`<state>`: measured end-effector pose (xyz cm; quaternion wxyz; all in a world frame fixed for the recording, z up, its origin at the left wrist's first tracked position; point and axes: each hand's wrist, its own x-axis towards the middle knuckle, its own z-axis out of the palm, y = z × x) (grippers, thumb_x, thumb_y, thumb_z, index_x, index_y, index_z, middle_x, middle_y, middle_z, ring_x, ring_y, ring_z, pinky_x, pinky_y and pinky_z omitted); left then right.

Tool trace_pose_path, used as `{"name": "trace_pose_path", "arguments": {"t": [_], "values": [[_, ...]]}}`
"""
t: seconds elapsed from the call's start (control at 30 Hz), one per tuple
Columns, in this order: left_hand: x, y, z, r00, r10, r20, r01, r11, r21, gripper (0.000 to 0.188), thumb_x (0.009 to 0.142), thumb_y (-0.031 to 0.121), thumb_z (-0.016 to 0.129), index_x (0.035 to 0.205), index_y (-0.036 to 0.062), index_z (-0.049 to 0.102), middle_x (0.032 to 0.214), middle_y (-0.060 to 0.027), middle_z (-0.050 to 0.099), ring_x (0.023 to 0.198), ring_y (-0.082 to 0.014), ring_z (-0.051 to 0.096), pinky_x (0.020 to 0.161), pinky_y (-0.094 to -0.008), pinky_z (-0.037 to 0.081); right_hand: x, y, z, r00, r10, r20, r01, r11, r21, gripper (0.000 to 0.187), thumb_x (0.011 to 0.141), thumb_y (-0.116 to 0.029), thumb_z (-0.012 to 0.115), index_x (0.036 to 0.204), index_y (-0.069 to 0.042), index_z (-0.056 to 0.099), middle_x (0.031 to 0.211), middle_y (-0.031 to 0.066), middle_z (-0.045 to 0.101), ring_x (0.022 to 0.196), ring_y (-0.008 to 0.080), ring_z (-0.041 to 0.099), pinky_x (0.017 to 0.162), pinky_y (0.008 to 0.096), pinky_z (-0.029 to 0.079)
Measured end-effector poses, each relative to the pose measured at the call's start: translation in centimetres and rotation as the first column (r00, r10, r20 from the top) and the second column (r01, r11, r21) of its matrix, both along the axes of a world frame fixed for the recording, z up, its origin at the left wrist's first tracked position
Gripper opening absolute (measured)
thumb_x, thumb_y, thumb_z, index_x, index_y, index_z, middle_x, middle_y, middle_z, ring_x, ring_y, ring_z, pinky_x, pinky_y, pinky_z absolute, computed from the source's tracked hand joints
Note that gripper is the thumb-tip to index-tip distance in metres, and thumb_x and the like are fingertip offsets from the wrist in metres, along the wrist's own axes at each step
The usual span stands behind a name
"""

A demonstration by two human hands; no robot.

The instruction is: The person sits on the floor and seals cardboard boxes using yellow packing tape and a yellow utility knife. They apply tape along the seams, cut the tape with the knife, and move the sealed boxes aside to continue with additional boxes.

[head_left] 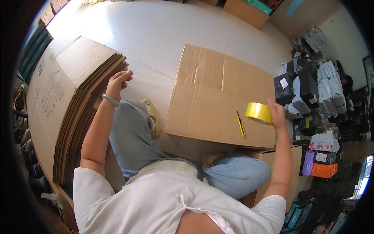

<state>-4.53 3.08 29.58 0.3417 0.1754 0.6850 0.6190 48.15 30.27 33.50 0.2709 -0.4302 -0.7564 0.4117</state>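
Note:
My right hand [277, 114] grips a roll of yellow tape [258, 113] by its edge, over the right part of a large brown cardboard box [218, 97]. A yellow-and-black pen or cutter [241, 124] lies on the box, left of the tape roll. Beside the upper edge of a tall stack of flattened cardboard boxes [62, 82], my left hand [120, 83] is raised with its fingers curled together in a pinch. Whether anything small is between those fingers cannot be made out. A pale bracelet [110, 100] rings the left wrist.
Wrapped parcels [307, 85] in grey, black, purple and orange are piled along the right. Another cardboard box [290, 162] stands by my right knee. Shoes [27, 144] line the far left, and an open carton [247, 11] sits at the back on the tiled floor [156, 31].

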Motion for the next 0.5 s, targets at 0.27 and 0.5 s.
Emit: {"name": "trace_pose_path", "arguments": {"t": [0.27, 0.5], "values": [[-4.6, 3.8, -3.5, 0.999, -0.042, -0.013, 0.042, 0.999, 0.020, 0.020, 0.084, 0.029, 0.069, 0.091, 0.0098, 0.069, 0.081, 0.0022, 0.064, 0.068, -0.0023, 0.045, 0.067, -0.0204, 0.038, -6.5, 6.4, -3.6, 0.998, -0.070, 0.001, 0.070, 0.993, -0.095, 0.046, 0.093, -0.027, 0.056, 0.057, -0.002, 0.041, 0.055, -0.0053, 0.036, 0.051, 0.0046, 0.033, 0.046, 0.0271, 0.025], [-7.2, 7.1, -8.4, 0.983, -0.161, 0.088, 0.177, 0.958, -0.227, 0.026, 0.082, 0.032, 0.071, 0.094, 0.0086, 0.070, 0.081, 0.0008, 0.065, 0.067, -0.0041, 0.044, 0.067, -0.0202, 0.037, -9.8, 9.6, -4.1, 0.931, 0.059, 0.361, -0.125, 0.979, 0.163, 0.046, 0.091, -0.030, 0.057, 0.056, -0.001, 0.046, 0.049, 0.0057, 0.038, 0.046, 0.0121, 0.035, 0.052, 0.0302, 0.031]]}}
